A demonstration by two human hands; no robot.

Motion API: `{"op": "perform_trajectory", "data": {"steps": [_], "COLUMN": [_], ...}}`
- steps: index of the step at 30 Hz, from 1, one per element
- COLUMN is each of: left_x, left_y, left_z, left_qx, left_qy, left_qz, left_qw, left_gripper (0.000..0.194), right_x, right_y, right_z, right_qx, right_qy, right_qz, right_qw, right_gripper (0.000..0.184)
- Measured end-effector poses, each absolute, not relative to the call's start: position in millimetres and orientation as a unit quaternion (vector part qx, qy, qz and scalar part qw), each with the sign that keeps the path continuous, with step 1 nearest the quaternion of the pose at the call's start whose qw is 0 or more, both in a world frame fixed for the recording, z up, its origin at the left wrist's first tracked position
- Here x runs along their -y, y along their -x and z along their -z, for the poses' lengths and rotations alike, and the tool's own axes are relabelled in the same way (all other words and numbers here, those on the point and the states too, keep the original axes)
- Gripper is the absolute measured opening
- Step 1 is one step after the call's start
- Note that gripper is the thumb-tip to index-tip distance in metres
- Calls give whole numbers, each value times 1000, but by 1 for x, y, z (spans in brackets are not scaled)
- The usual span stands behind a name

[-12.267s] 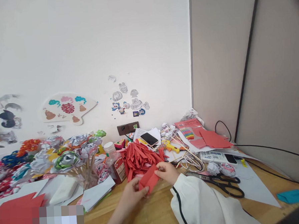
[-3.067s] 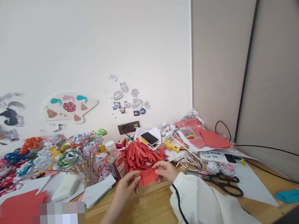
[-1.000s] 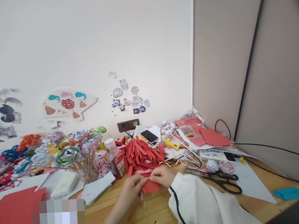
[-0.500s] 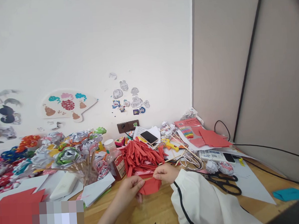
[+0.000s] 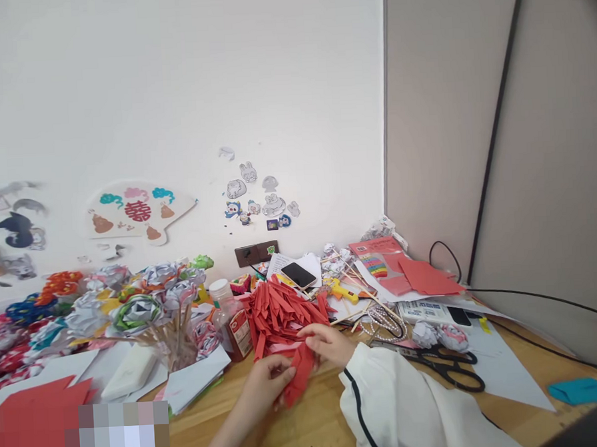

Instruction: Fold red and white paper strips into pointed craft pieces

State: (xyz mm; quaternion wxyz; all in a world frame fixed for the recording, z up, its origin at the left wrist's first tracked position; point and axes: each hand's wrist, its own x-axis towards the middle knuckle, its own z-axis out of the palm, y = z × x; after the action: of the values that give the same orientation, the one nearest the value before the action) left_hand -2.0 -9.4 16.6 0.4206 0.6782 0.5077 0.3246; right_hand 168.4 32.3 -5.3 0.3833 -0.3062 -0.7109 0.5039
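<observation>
A piece of red paper [image 5: 300, 375] is held slanting just above the wooden table in front of me. My left hand [image 5: 268, 380] pinches its lower left edge between thumb and fingers. At the paper's upper right side is my right hand [image 5: 331, 345], its fingers loosely stretched and apart, near or touching the edge. Part of the right fingers is hidden behind the paper. Directly beyond both hands lies a heap of folded red paper strips [image 5: 280, 311]. Black-handled scissors [image 5: 449, 366] rest to the right, by my right sleeve.
A jar with a white lid [image 5: 229, 320] stands left of the heap. Crumpled paper flowers [image 5: 138, 312] crowd the left side. Behind the heap are a phone [image 5: 298, 275] and a yellow glue gun [image 5: 343, 291]. Red sheets [image 5: 426, 275] and a bead string [image 5: 384, 322] lie right.
The red paper has turned from lying crosswise between both hands to a steep slant. My right hand's fingers have loosened from their pinch; my left keeps hold.
</observation>
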Motion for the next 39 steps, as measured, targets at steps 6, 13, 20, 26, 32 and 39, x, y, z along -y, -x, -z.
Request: {"op": "perform_trajectory", "data": {"steps": [6,13,20,26,32,39], "left_x": [3,0,-1,-2,-3,6], "left_y": [-2,6,16,16,20,15], "left_z": [-12,-16,-23,-18,-19,-28], "left_qx": [-478,-477,-478,-482,-452,-435], "left_qy": [-532,-506,-563,-553,-518,-504], "left_qz": [-444,-471,-447,-437,-442,-477], "left_qw": [541,544,504,520,577,574], "left_gripper": [36,36,27,35,44,35], "right_x": [-34,-32,-40,-43,-38,-37], "right_y": [-157,-151,-164,-164,-165,-162], "right_z": [21,19,19,19,10,9], "right_qx": [665,645,658,652,646,594], "right_qy": [304,260,275,272,214,215], "right_qz": [-602,-627,-631,-616,-626,-642], "right_qw": [323,350,305,348,381,434], "right_gripper": [44,38,36,36,37,40]}}
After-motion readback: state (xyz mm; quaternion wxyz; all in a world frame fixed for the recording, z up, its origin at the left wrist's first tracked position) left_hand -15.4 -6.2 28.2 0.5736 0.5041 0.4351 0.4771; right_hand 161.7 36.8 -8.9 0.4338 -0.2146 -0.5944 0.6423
